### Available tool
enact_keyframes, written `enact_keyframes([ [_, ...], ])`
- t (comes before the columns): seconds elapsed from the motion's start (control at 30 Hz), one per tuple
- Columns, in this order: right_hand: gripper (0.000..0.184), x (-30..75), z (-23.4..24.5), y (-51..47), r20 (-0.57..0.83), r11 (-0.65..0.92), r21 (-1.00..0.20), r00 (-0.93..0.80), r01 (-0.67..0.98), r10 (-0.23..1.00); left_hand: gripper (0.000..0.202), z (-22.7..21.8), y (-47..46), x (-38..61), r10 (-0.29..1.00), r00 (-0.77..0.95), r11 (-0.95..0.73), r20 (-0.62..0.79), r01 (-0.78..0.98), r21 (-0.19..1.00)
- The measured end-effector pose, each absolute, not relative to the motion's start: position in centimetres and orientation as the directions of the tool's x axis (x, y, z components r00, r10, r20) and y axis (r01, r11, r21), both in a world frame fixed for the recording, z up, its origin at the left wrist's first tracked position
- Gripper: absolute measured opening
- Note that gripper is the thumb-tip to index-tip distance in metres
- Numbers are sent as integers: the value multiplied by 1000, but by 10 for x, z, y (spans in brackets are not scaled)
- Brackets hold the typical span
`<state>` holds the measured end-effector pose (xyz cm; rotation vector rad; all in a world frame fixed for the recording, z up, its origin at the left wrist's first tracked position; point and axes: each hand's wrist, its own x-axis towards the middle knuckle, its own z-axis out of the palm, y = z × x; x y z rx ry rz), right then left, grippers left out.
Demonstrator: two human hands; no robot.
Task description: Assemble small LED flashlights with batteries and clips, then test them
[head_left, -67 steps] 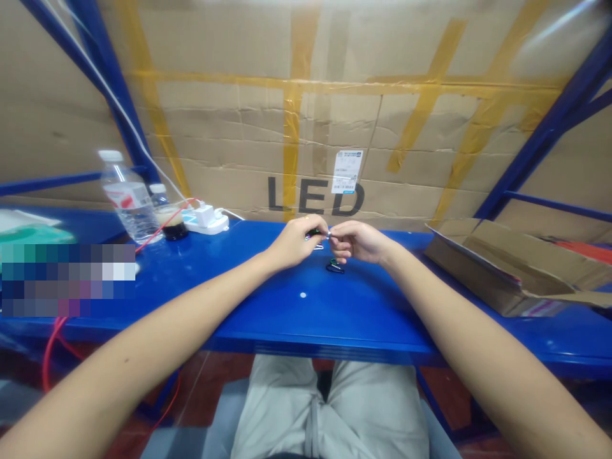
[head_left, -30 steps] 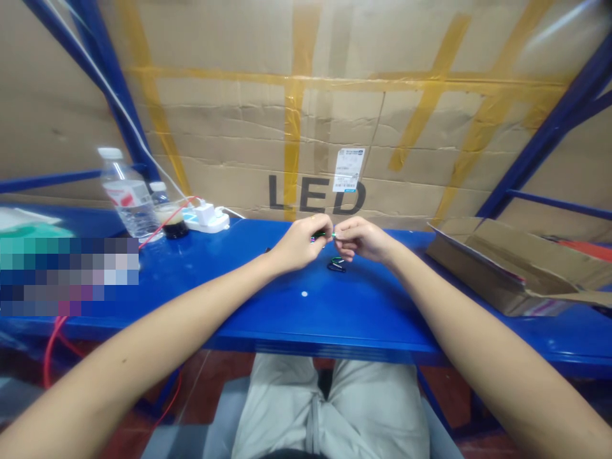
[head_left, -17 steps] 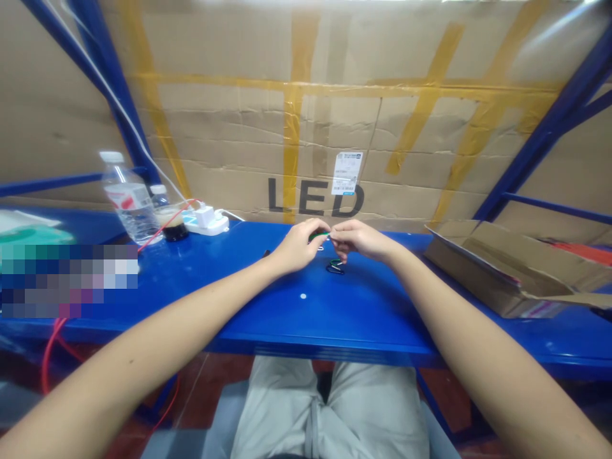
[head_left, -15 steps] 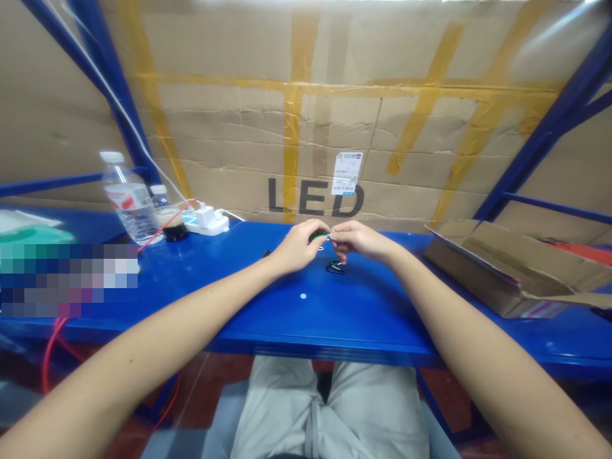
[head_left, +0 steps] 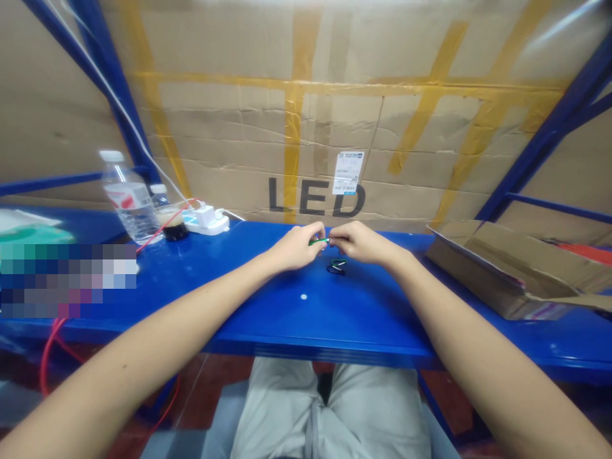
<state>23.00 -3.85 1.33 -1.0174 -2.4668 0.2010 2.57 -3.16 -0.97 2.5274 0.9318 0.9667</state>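
Observation:
My left hand (head_left: 296,245) and my right hand (head_left: 361,242) meet fingertip to fingertip over the far middle of the blue shelf (head_left: 306,306). Both pinch a small green wire-like piece (head_left: 319,241) stretched between them; it is too small to name more exactly. Just below the right hand a small dark part with a green bit (head_left: 335,268) lies on the shelf. A tiny white dot (head_left: 303,296) lies nearer to me.
A water bottle (head_left: 127,197), a smaller dark bottle (head_left: 167,220) and a white power strip (head_left: 206,220) with a red cable stand at the back left. An open cardboard box (head_left: 511,268) lies at the right. Taped cardboard marked LED (head_left: 315,194) forms the back wall.
Both hands stayed together at the same spot, shifting only slightly lower; the small piece between the fingertips has been turned and now shows as a green strand.

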Motion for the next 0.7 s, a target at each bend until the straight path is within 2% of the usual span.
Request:
enact_keyframes([
  [0.1, 20, 232, 13, -36, 373, 742, -241, -646, 625, 666, 4, -8, -33, 25, 683, 562, -723, 467, 426, 544],
  [0.2, 21, 233, 14, -37, 380, 752, -202, -657, 627, 651, 7, -8, -30, 26, 700, 538, -707, 469, 433, 559],
  [0.37, 23, 230, 16, -42, 389, 753, -185, -656, 631, 646, 38, -7, -23, 26, 724, 568, -670, 391, 445, 594],
  [0.57, 24, 224, 17, -47, 387, 743, -228, -642, 629, 662, 28, -9, -27, 26, 695, 567, -717, 441, 509, 477],
  [0.7, 26, 223, 20, -50, 293, 648, -420, -581, 635, 759, 24, -11, -35, 28, 639, 575, -762, 510, 564, 318],
])
